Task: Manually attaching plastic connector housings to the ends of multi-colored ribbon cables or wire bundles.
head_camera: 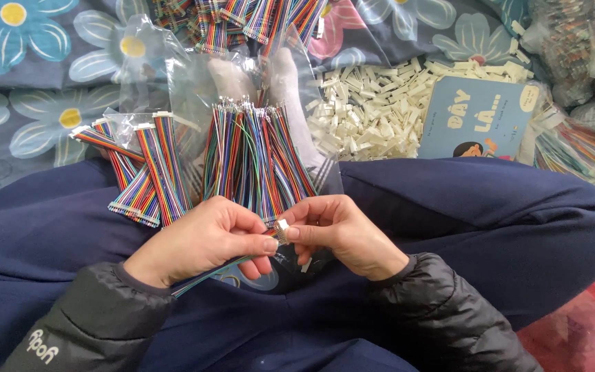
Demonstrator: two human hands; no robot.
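- Up and to the left of the grip, a small pile of finished ribbon cables (147,180) lies on the person's dark blue trouser leg (49,227), each with a white housing already on one end; judging by this pile, a modest share of the work is done.
- The left hand (204,241) is closed around a strip of rainbow wires (208,272) that trails down and left from the pinch, thumb and forefinger pressing its end toward the middle.
- At the meeting of the fingertips sits the small white connector (282,231), touching both hands; whether the wire ends are fully seated in it cannot be told.
- The right hand (342,234) is closed on that connector from the other side, pinching it between thumb and forefinger.
- Just above the grip, a thick bundle of loose wires (256,162) with bare crimped tips stands against a clear bag (194,83), apparently not yet fitted.
- Well up and to the right, a heap of white plastic housings (380,110) lies on the flowered cloth (29,76) beside a blue booklet (476,117), which suggests much is left.
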